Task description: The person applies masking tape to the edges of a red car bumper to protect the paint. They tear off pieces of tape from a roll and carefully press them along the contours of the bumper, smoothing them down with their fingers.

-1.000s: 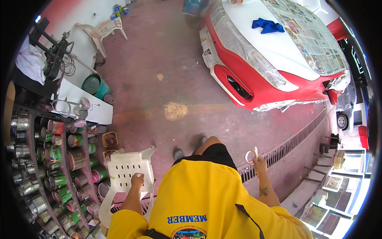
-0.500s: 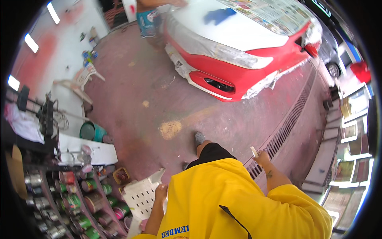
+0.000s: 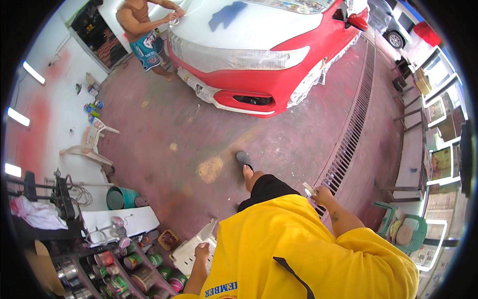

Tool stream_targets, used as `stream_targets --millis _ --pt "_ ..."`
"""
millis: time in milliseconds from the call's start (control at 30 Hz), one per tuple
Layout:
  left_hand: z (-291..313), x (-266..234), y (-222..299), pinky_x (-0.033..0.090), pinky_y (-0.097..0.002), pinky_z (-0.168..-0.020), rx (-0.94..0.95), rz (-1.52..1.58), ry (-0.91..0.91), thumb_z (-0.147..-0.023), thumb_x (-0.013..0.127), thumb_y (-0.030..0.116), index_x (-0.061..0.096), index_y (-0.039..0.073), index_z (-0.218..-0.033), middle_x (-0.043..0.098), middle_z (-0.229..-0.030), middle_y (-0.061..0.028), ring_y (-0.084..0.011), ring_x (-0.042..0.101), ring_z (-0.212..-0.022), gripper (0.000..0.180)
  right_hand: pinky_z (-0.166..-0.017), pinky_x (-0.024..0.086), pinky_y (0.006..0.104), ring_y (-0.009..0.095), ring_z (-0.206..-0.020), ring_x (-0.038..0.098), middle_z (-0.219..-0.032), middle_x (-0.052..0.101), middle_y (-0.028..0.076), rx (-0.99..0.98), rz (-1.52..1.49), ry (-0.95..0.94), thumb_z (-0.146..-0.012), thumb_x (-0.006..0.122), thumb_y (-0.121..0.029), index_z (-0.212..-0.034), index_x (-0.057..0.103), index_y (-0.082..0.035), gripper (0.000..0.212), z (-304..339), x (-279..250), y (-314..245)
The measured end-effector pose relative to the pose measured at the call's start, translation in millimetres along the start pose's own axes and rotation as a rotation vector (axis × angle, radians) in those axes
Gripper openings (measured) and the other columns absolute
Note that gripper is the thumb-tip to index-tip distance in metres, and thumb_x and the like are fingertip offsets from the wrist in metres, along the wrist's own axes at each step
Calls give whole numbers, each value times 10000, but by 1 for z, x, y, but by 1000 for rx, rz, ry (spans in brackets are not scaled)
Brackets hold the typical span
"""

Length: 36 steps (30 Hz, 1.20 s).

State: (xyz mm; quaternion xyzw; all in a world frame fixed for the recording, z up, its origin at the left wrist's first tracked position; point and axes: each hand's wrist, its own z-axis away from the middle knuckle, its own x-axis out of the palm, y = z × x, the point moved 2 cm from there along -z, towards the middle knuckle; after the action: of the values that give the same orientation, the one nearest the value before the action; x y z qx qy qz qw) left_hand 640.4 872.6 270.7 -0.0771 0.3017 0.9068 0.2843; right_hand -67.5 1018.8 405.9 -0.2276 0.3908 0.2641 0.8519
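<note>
My right hand is closed around a small cream-coloured roll of masking tape, held out to my right above the floor grate. Low on my left hangs my left hand, its fingers curled; whatever lies inside them, if anything, is hidden. Just beyond that hand is a white plastic chair with slots in it. Ahead stands a red car with a white hood, its headlights and wheel masked with film and paper. A blue cloth-like patch shows on the hood.
At the car's far left corner a person holds a white roll. A drain grate runs along the right. Paint cans fill a rack at lower left, near a green bucket. A green chair stands right.
My view has shifted so that the car sits further left and higher, with more of the other person showing. One foot has stepped forward. Both hands stay low at my sides.
</note>
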Motion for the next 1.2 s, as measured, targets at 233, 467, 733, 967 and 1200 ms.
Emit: stream_targets --millis 233,467,733,967,1200 --pt "13 47 163 580 -364 -863 123 -76 -30 -1005 707 236 773 17 -1174 795 -1044 -143 -241 756 -973 285 -859 584 497 415 -947 755 -980 774 236 152 -226 136 -819 854 -413 -1021 771 -28 443 -16 -2 29" --pt "-9 21 201 583 -399 -883 398 -578 -72 -1007 708 317 774 21 -1186 801 -1045 -202 -305 777 -989 352 -866 603 461 389 -934 769 -1003 788 220 174 -359 -54 -778 861 -412 -1043 788 -49 456 -69 21 23" --pt "-34 -37 295 584 -401 -879 311 -670 -90 -1013 703 306 761 17 -1225 797 -1081 -204 -315 773 -989 363 -895 586 500 447 -994 746 -1026 765 265 332 -556 92 -790 875 -327 -1089 716 -10 465 -127 -2 32" --pt "-58 13 474 564 -392 -963 432 -738 -39 -1013 711 266 718 4 -1306 764 -1232 -208 -296 738 -1108 394 -920 580 503 450 -1050 741 -1057 766 276 467 -568 266 -790 879 -305 -1133 685 -2 497 -145 -19 51" --pt "-169 -59 509 568 -398 -941 457 -744 -131 -1005 720 322 725 13 -1294 777 -1172 -200 -301 743 -1077 423 -808 576 487 380 -874 763 -892 775 211 698 -614 344 -817 827 -260 -1029 763 -21 326 -118 14 -3"
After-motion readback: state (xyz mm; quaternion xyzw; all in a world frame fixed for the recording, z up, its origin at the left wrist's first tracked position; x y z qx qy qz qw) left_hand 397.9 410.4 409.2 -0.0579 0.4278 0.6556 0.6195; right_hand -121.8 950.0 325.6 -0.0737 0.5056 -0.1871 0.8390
